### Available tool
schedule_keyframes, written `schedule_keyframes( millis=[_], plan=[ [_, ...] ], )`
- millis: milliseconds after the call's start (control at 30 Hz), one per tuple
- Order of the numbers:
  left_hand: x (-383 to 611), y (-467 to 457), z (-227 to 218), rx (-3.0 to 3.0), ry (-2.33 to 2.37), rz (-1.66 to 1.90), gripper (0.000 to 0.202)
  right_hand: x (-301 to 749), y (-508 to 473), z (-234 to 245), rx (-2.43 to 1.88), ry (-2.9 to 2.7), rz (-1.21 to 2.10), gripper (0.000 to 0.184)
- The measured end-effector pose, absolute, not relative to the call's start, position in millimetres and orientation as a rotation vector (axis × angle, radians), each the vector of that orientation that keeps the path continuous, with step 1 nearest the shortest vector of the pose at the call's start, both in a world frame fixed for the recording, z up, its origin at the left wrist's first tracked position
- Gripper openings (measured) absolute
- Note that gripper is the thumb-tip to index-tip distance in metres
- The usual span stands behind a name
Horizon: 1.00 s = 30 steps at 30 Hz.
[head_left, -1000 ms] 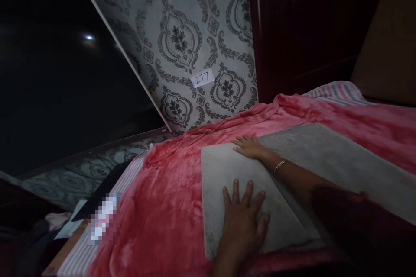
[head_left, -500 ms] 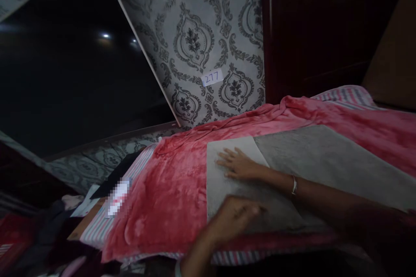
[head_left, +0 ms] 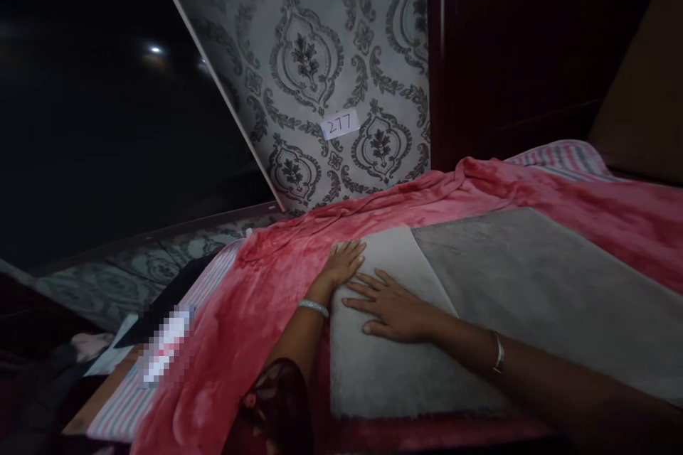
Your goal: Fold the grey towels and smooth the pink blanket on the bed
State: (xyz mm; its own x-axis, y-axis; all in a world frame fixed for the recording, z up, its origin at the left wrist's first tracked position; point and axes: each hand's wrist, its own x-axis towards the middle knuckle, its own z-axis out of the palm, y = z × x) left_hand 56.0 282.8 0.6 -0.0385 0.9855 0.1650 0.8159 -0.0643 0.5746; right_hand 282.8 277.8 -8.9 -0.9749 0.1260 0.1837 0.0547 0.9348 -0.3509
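Observation:
A grey plush cloth (head_left: 538, 284) lies on a red fleece blanket (head_left: 277, 277), with its left end folded over into a paler flap (head_left: 389, 384). My left hand (head_left: 344, 264) lies flat at the flap's far left corner, fingers stretched out. Just right of it, my right hand (head_left: 392, 306) is spread palm down on the same flap. The fingertips of the two hands are close together. Neither hand grips anything.
Under the blanket shows a striped sheet (head_left: 210, 277). A large dark screen (head_left: 117, 106) leans at the left, beside patterned wallpaper (head_left: 304, 57) with a paper label reading 277 (head_left: 341, 124). Dark wood (head_left: 480, 57) stands behind the bed at the right.
My left hand has moved from near the front of the flap to its far left corner and opened flat. My right hand has slid a little toward me. The view has shifted slightly.

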Motion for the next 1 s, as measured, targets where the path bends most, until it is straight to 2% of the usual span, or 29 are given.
schedule_keyframes(
  millis=[367, 433, 533, 633, 767, 1000],
  plan=[
    [46.6, 304.0, -5.4, 1.904, 2.119, 0.845, 0.046, 283.3, 280.5, -12.4, -0.122, -2.884, 0.51, 0.065],
    [54.2, 300.8, -0.1, 1.908, 2.28, 0.757, 0.047, 282.0, 281.8, -11.3, -0.121, -2.902, 0.468, 0.064],
    [69.8, 290.5, 16.3, 1.923, 2.485, 0.425, 0.053, 279.7, 284.5, -8.2, -0.126, -2.94, 0.428, 0.064],
    [82.2, 269.5, 29.5, 2.032, 2.346, 0.214, 0.055, 279.8, 281.4, -5.3, -0.15, -2.987, 0.435, 0.066],
    [86.8, 232.2, 23.4, 2.154, 2.027, 0.162, 0.054, 294.3, 255.8, -6.2, -0.079, -3.06, 0.552, 0.073],
    [88.4, 212.1, 2.8, 2.168, 2.124, 0.163, 0.058, 339.4, 199.1, -5.6, -0.124, -3.002, 0.607, 0.077]
  ],
)
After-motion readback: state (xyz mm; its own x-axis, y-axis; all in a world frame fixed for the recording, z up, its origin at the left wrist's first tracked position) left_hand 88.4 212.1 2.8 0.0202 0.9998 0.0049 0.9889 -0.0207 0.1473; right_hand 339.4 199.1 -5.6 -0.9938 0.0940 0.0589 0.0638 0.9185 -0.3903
